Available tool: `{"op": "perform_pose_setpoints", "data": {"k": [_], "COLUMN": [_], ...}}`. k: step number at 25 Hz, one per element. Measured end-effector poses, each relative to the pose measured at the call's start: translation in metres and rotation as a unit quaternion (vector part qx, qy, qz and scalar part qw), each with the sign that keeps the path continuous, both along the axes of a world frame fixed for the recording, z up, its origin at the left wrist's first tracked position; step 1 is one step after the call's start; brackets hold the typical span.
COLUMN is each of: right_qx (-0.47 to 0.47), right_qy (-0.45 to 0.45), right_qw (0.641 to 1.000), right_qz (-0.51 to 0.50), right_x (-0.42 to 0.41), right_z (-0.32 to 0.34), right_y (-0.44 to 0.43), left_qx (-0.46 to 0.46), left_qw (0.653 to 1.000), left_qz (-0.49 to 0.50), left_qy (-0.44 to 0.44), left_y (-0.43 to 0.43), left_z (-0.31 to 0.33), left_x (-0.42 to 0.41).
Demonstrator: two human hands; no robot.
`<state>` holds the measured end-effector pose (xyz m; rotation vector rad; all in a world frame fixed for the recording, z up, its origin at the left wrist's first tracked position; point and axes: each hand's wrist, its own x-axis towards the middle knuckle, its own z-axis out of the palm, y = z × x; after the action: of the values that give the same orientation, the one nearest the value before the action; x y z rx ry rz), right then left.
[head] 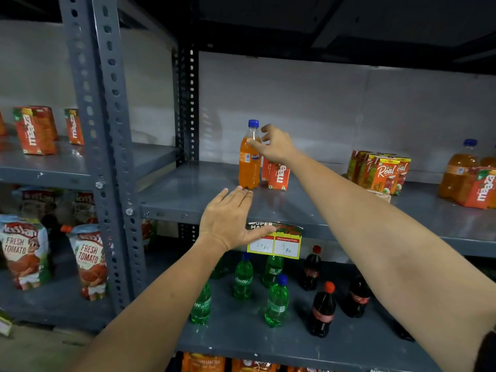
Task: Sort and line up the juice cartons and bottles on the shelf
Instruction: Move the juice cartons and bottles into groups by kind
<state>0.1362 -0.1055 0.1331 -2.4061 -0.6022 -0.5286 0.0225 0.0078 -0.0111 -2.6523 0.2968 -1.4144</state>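
Observation:
An orange Fanta bottle [249,162] with a blue cap stands upright on the grey middle shelf [193,189]. My right hand [276,145] hovers at its neck, fingers apart, thumb touching the shoulder of the bottle without gripping it. My left hand [228,221] is flat and open just in front of the bottle's base, fingertips close to it. A red Maaza carton [277,177] stands right behind and to the right of the bottle. Further right are several Real cartons [383,170], another Maaza carton [480,187] and a large orange bottle [456,170].
A grey slotted upright [107,146] divides the shelves. Maaza cartons [35,130] stand on the left bay. Below are green Sprite bottles [276,302], cola bottles [323,310] and tomato pouches [91,261]. A price tag [275,241] hangs on the shelf edge.

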Motion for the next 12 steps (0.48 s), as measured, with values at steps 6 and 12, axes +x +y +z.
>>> {"op": "perform_pose_setpoints", "data": {"k": [6,12], "right_qx": [0.129,0.180], "right_qy": [-0.003,-0.043], "right_qw": [0.992,0.983], "right_qz": [0.004,-0.015], "right_x": [-0.009,-0.033], "right_z": [0.003,0.004], "right_y": [0.002,-0.047], "left_qx": [0.000,0.007], "left_qw": [1.000,0.996], "left_qz": [0.000,0.025], "left_qy": [0.019,0.083], "left_y": [0.000,0.000], "left_z": [0.003,0.008], "left_x": [-0.003,-0.009]}}
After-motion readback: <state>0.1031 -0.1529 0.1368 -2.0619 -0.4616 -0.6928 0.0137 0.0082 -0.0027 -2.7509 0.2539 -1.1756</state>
